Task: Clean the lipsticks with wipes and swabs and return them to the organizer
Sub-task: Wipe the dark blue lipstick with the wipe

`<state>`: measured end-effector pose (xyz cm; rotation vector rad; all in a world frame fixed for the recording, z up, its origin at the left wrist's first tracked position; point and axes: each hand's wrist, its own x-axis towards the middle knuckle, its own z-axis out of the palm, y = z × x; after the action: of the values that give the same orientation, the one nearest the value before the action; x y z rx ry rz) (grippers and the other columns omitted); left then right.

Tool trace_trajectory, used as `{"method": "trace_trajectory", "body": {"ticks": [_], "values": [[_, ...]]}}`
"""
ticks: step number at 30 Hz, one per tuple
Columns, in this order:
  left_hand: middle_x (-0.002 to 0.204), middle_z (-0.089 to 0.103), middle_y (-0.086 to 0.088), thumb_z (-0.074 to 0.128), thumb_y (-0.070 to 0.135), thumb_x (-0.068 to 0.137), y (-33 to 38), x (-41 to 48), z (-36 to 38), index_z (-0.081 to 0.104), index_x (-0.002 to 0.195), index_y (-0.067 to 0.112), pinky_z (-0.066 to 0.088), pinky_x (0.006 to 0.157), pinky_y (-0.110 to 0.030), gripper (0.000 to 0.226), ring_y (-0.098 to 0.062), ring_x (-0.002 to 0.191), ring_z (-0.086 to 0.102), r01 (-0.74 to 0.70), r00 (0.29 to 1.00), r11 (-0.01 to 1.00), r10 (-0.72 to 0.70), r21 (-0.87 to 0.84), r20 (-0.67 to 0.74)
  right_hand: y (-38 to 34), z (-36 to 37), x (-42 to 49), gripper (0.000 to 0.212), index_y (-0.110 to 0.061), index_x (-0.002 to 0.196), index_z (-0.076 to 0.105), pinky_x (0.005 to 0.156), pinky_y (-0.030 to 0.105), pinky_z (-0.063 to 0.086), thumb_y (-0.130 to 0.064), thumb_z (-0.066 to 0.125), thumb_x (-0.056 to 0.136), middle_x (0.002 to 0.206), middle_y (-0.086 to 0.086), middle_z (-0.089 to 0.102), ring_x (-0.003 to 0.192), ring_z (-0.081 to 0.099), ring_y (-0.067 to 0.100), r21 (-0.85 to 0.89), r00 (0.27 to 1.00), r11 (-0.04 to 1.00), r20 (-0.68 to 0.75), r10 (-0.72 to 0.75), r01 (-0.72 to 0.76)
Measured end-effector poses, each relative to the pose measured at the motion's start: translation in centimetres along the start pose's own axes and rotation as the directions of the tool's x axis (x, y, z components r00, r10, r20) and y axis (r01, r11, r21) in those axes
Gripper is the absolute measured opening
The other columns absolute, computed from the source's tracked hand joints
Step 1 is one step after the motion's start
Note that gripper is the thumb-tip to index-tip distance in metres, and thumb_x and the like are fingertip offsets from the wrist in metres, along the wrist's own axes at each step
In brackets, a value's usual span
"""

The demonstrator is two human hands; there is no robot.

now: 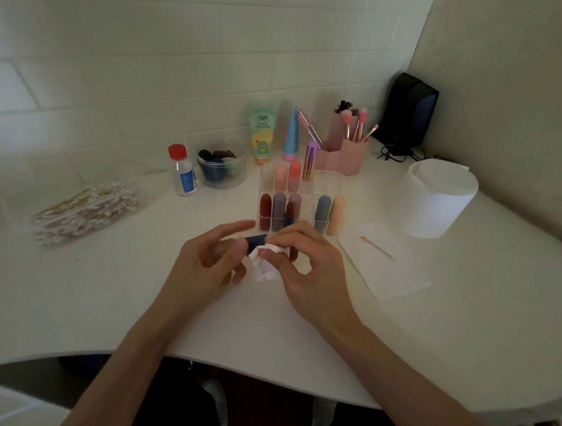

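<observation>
**Item under work.** The dark blue lipstick cap (256,242) is held above the tabletop (266,327), just in front of the organizer (327,187). I judge it a cap rather than a full tube because an uncapped lipstick (289,213) with a red bullet and a dark base stands in the organizer's front row.

**Hands.** The left hand (211,258) pinches the cap's near end between thumb and middle fingers, with the index finger extended straight above it. The right hand (306,263) has its fingers pressed together, pinching a crumpled white wipe (265,266) against the cap's other end. The wipe shows faint reddish marks.

**Handling assessment.** The cap appears light, rigid and smooth, so it is likely to slip. It should be held round its closed end, leaving the open rim free for wiping. The wipe is soft and gives no support. The exposed bullet is soft and easily dented, so the uncapped lipstick should be lifted by its base only.

**Surroundings.** The other capped lipsticks stand upright in the organizer's compartments. To the right, a used swab (378,248) lies on a paper sheet (400,279), with a white tissue roll (435,202) beyond it. To the left are a bag of cotton swabs (85,209) and a red-capped bottle (182,170).
</observation>
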<state>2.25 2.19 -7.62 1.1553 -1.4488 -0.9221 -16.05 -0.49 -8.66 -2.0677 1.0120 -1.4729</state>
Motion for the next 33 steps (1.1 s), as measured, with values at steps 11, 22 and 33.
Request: {"method": "trace_trajectory", "body": {"ticks": [11, 22, 33], "values": [[0.088, 0.074, -0.007, 0.066, 0.012, 0.093, 0.37, -0.12, 0.17, 0.061, 0.124, 0.017, 0.053, 0.061, -0.028, 0.031, -0.021, 0.064, 0.065, 0.023, 1.000, 0.996, -0.022, -0.089, 0.008, 0.02, -0.13, 0.09, 0.008, -0.009, 0.098, 0.077, 0.080, 0.019, 0.052, -0.012, 0.074, 0.092, 0.095, -0.001, 0.068, 0.089, 0.061, 0.002, -0.013, 1.000, 1.000, -0.014, 0.001, -0.001], [0.102, 0.075, -0.001, 0.073, 0.013, 0.082, -0.26, -0.10, -0.20, 0.069, 0.109, 0.012, 0.061, 0.080, -0.034, 0.028, -0.023, 0.092, 0.074, -0.138, 0.990, 0.990, 0.138, -0.007, -0.032, -0.06, -0.23, 0.09, 0.017, -0.007, 0.095, 0.077, 0.079, 0.021, 0.051, -0.021, 0.068, 0.093, 0.092, 0.000, 0.068, 0.086, 0.061, 0.005, -0.002, 1.000, 1.000, -0.005, -0.028, 0.028], [0.083, 0.073, -0.002, 0.067, 0.019, 0.087, -0.33, 0.09, -0.12, 0.072, 0.101, 0.014, 0.055, 0.064, -0.025, 0.016, -0.020, 0.067, 0.066, -0.094, 0.996, 0.996, 0.094, -0.002, 0.002, -0.02, -0.18, 0.02, 0.004, -0.005, 0.091, 0.075, 0.075, 0.014, 0.046, -0.008, 0.077, 0.089, 0.089, 0.002, 0.068, 0.082, 0.058, 0.005, -0.023, 0.999, 0.999, 0.020, -0.036, 0.036]]}}
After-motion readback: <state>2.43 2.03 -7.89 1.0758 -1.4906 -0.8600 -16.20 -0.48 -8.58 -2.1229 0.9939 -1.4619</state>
